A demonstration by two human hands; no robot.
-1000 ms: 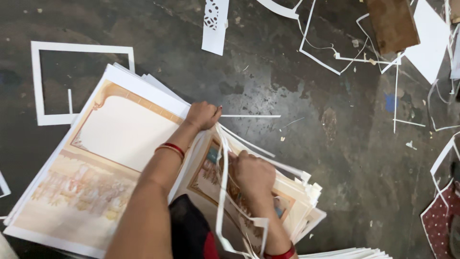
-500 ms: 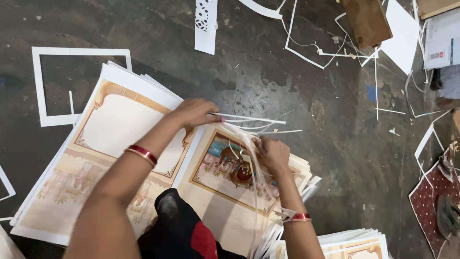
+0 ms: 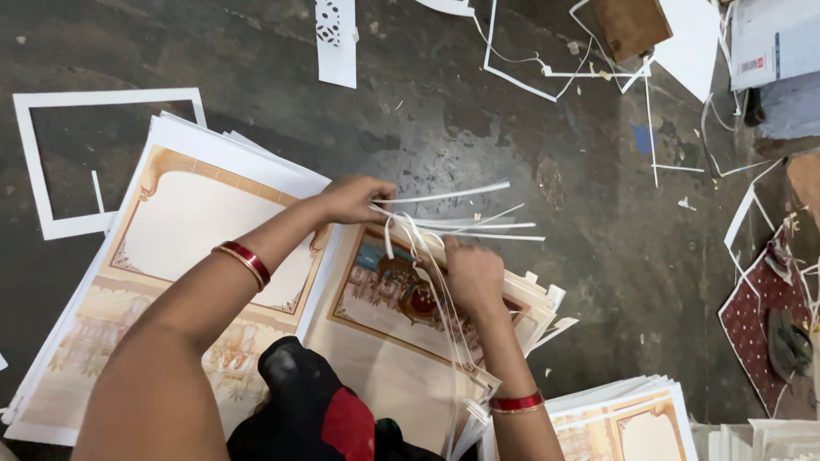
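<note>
Pin the printed stack point(image 3: 384, 294) flat with the right hand point(image 3: 472, 271), curled knuckles-up over the near ends of the white paper strips point(image 3: 461, 224) (whether pinching them or only pressing down, cannot tell from the back of the hand). Pull with the left hand point(image 3: 354, 198), fingers pressed together on the far ends of those strips, pinching them just above the top card. Draw low and along the card's edge rather than upward, probably the surest way not to crease or tear the picture beneath. Gather the loose ends into one bunch before pulling, since fanned strips snag. Mind the long loops trailing down across the card towards the body.

Counted, from the body outward:
- Two hands, each wrist with one red bangle: left point(image 3: 246, 260), right point(image 3: 516, 402).
- Three stacks of cards: the one under the right hand, a second point(image 3: 188, 230) with a blank cream panel beside it under the left forearm, a third point(image 3: 623, 423) at the lower right edge.
- Strips in hand: roughly half a dozen, fanned out to the right over the floor point(image 3: 478, 128); too tangled for an exact count.
- One whole white frame offcut point(image 3: 51, 162) lying left of the stacks.
- One dark red patterned piece point(image 3: 756, 307) at the right.
- Farthest away: one pierced white strip point(image 3: 335, 34), one brown card point(image 3: 630, 26), plus a scatter of thin white trimmings, not countable.
</note>
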